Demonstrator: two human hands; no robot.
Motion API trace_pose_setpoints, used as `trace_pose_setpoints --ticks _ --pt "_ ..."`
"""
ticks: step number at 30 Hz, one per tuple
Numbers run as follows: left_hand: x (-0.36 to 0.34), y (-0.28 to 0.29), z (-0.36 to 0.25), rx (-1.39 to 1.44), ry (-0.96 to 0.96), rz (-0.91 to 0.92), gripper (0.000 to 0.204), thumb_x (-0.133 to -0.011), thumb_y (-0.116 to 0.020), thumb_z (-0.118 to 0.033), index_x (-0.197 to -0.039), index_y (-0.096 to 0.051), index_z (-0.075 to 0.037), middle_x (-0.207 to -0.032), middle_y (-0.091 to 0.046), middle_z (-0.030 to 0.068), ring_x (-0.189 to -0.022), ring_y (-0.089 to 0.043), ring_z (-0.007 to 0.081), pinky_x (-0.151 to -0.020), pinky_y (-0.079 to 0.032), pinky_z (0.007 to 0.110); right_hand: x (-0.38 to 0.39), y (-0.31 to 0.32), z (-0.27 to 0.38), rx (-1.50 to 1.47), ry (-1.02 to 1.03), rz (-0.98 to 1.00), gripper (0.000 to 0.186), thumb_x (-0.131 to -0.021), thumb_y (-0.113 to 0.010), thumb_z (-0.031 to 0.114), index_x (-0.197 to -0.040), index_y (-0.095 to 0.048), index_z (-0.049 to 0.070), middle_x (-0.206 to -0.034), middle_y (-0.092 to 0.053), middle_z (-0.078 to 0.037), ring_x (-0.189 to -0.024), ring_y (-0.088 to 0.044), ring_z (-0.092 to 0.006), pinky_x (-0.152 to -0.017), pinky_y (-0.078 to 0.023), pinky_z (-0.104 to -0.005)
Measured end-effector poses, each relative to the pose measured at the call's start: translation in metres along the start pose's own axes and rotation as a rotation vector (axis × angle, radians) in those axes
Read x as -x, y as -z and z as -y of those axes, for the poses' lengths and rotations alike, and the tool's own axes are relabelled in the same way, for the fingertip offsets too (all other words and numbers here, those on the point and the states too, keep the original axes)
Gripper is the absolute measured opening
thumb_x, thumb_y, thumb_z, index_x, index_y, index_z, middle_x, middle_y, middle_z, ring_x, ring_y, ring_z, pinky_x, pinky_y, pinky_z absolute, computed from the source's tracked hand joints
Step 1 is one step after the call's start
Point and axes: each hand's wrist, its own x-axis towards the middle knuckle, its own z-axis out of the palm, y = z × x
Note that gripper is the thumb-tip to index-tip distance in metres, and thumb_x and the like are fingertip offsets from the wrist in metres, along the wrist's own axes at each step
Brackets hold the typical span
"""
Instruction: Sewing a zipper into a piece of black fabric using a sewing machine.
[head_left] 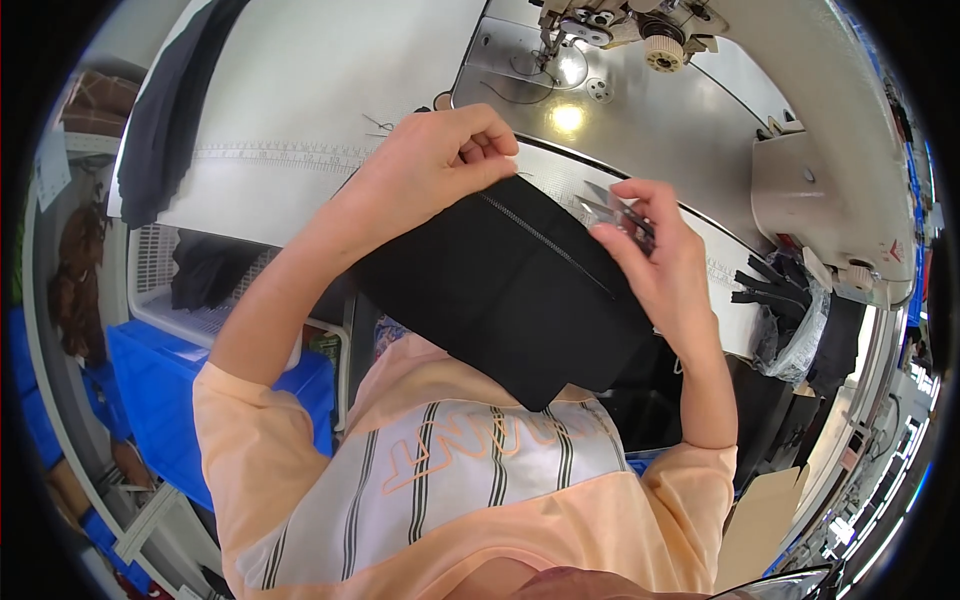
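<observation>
A black fabric piece [500, 290] hangs over the front edge of the white table, down against my shirt. A grey line that looks like zipper teeth [545, 238] runs slantwise across it. My left hand [450, 150] is closed in a pinch at the fabric's upper corner, fingers curled in. Thread snips [622, 218] lie in my right hand [660, 250], gripped between thumb and fingers. Their pointed blades stand apart and face left, just above the fabric's right edge. A short bit of thread shows near my left fingertips.
A sewing machine [840, 120] stands at the back right, its needle area over a metal plate [640, 120]. Dark cloth [170, 120] lies on the table's left end. Black zippers in a plastic bag [790, 315] sit at right. A blue crate [165, 400] stands low at left.
</observation>
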Motion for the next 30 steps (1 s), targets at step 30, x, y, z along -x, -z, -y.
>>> trace_pose_setpoints --ticks 30 --pt "-0.001 -0.001 -0.001 0.248 0.046 0.073 0.016 -0.08 -0.063 -0.005 -0.094 -0.062 0.004 -0.064 -0.062 0.0023 -0.065 -0.056 0.0063 -0.062 -0.044 0.022 -0.024 -0.037 0.003 0.085 0.338 0.013 0.023 -0.071 -0.077 0.017 -0.082 -0.06 0.005 -0.081 -0.057 -0.005 -0.06 -0.06 -0.0231 -0.051 -0.046 -0.0332"
